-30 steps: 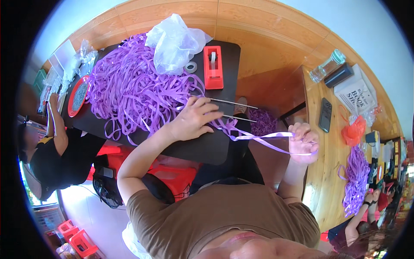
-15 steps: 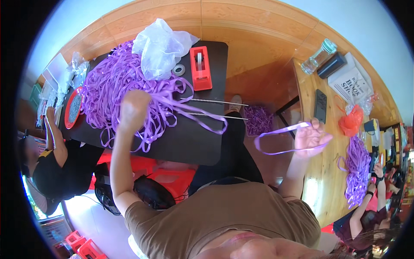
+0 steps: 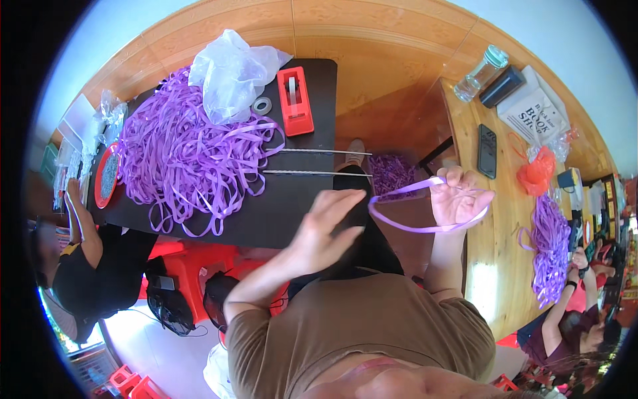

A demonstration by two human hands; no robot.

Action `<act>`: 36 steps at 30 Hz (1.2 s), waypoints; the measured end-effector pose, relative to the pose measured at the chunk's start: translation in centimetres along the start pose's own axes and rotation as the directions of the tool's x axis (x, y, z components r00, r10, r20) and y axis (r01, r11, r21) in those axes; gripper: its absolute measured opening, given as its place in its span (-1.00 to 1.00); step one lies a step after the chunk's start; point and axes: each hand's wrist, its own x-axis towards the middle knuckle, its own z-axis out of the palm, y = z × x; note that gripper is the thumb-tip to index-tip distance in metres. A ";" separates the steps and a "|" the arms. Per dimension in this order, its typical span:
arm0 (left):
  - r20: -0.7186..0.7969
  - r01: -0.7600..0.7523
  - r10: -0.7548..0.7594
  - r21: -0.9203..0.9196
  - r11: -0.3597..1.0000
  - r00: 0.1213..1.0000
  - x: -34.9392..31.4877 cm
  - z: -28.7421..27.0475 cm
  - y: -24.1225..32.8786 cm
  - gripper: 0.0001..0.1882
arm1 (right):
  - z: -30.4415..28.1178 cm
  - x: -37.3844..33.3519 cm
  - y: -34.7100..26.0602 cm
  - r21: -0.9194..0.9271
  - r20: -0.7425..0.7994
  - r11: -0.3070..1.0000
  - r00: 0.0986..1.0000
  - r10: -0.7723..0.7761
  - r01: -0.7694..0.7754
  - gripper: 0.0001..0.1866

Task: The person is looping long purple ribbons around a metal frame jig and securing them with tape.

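Note:
A loop of purple ribbon (image 3: 399,228) hangs from my right hand (image 3: 457,199), its upper end pinched by the thumb side and its lower strand passing by the wrist. To the left of the loop, my left hand (image 3: 325,233) reaches toward it with fingers and thumb spread and nothing in them. A big tangled heap of purple ribbon loops (image 3: 179,146) covers much of the dark table (image 3: 266,216). Two thin metal rods (image 3: 325,152) stick out from beside the heap past the table's right edge.
A crumpled white plastic bag (image 3: 229,80), a tape roll (image 3: 262,105) and a red tape dispenser (image 3: 296,106) lie behind the heap. On the wooden table (image 3: 492,266) are a phone (image 3: 487,151), a bottle (image 3: 480,74) and a ribbon bundle (image 3: 550,253). Other people sit at both sides.
My left hand has left the ribbon heap and moved right and nearer, opening on the way. My right hand still holds the loop, which has shifted slightly left.

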 end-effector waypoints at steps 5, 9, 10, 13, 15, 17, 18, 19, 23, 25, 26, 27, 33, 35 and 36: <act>-0.172 0.041 -0.027 0.079 0.996 0.985 1.7 7.5 -3.0 -0.41 | 0.7 0.2 -0.9 0.053 0.040 0.998 0.999 -0.015 0.012 -0.51; 0.097 0.390 -0.416 -0.584 0.711 0.904 0.2 9.6 -5.1 -0.84 | -0.5 -0.4 -2.5 0.019 -0.039 0.996 0.995 -0.091 0.092 -0.53; 0.098 0.392 -0.417 -0.584 0.711 0.903 -0.2 9.7 -5.3 -0.84 | -1.0 -0.6 -3.0 0.020 -0.041 0.996 0.995 -0.091 0.092 -0.53; 0.181 0.388 -0.461 -0.827 0.406 0.869 -0.7 9.5 -5.4 -0.85 | -3.7 -2.2 -3.6 0.027 -0.167 0.982 0.970 -0.179 0.186 -0.67; 0.137 0.370 -0.472 -0.814 0.447 0.871 -0.6 9.2 -4.9 -0.84 | -5.7 -3.1 -3.5 -0.539 -0.257 0.842 0.958 -0.124 -0.035 -0.76; 0.100 0.348 -0.472 -0.809 0.474 0.876 -0.4 8.8 -4.5 -0.81 | -6.2 -3.8 -3.4 -0.883 -0.434 0.176 0.900 0.043 -0.435 -0.69; 0.098 0.349 -0.475 -0.807 0.476 0.875 -0.4 8.7 -4.4 -0.81 | -6.3 -3.4 -2.4 -0.834 -0.491 -0.264 0.870 -0.043 -0.484 -0.68; 0.101 0.361 -0.485 -0.801 0.478 0.868 -0.4 8.6 -4.3 -0.80 | -5.5 -4.0 -2.1 -0.493 -0.431 -0.855 0.899 0.083 -0.158 -0.67; 0.091 0.372 -0.509 -0.792 0.484 0.856 -0.3 8.8 -4.2 -0.79 | -4.0 -4.6 0.0 -0.978 -0.164 0.116 0.981 0.104 -0.176 -0.65; 0.084 0.376 -0.498 -0.765 0.523 0.863 -0.5 8.8 -4.2 -0.79 | -1.0 -4.5 1.2 -0.907 -0.132 0.369 0.970 0.204 -0.201 -0.64; 0.077 0.378 -0.488 -0.739 0.558 0.870 -0.3 8.8 -4.2 -0.79 | -0.4 -4.4 2.0 -0.935 -0.054 0.336 0.980 0.194 -0.118 -0.62; 0.078 0.380 -0.489 -0.738 0.558 0.869 -0.3 8.9 -4.2 -0.79 | -0.1 -4.4 2.7 -0.970 -0.026 0.233 0.983 0.182 -0.069 -0.60; 0.005 0.323 -0.487 -0.754 0.572 0.873 -0.4 9.0 -4.1 -0.79 | -1.6 -4.9 5.4 -0.990 -0.025 0.138 0.995 0.095 -0.038 -0.58; 0.032 0.347 -0.501 -0.760 0.550 0.865 -0.8 9.1 -4.4 -0.76 | -2.0 -4.5 5.7 -0.986 0.084 0.155 0.992 0.097 0.068 -0.60; 0.032 0.347 -0.502 -0.760 0.549 0.864 -0.9 9.3 -4.4 -0.76 | -2.2 -4.5 5.8 -0.985 0.084 0.156 0.992 0.099 0.068 -0.60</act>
